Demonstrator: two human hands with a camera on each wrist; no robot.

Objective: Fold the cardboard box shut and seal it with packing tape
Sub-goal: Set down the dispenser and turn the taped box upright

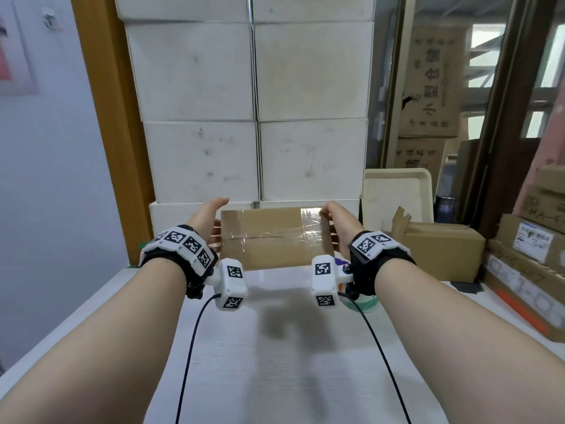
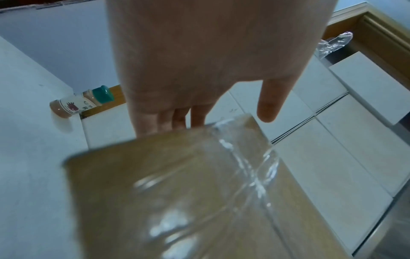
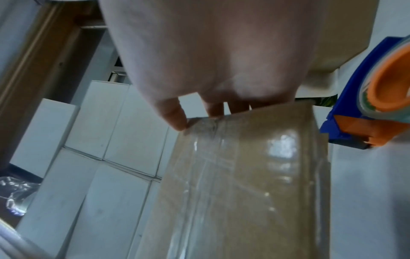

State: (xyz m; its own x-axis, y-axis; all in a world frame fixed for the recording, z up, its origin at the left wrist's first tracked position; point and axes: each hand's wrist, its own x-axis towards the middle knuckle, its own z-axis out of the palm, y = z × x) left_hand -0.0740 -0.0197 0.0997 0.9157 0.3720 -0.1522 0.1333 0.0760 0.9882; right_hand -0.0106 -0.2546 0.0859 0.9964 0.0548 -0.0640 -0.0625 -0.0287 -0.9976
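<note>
White desk (image 1: 275, 347) below, stacked white boxes (image 1: 253, 117) at 12 o'clock. Cardboard box (image 1: 272, 240) closed, clear packing tape (image 1: 275, 235) along top seam and over ends, held at desk's far edge. Left hand (image 1: 208, 221) at 9 o'clock end, fingers straight against side, thumb up. Right hand (image 1: 336, 224) at 3 o'clock end, thumb pinching top corner. Blue-orange tape dispenser (image 3: 377, 91) just right of box. Small spice bottle (image 2: 82, 101) lying at 9 o'clock.
</note>
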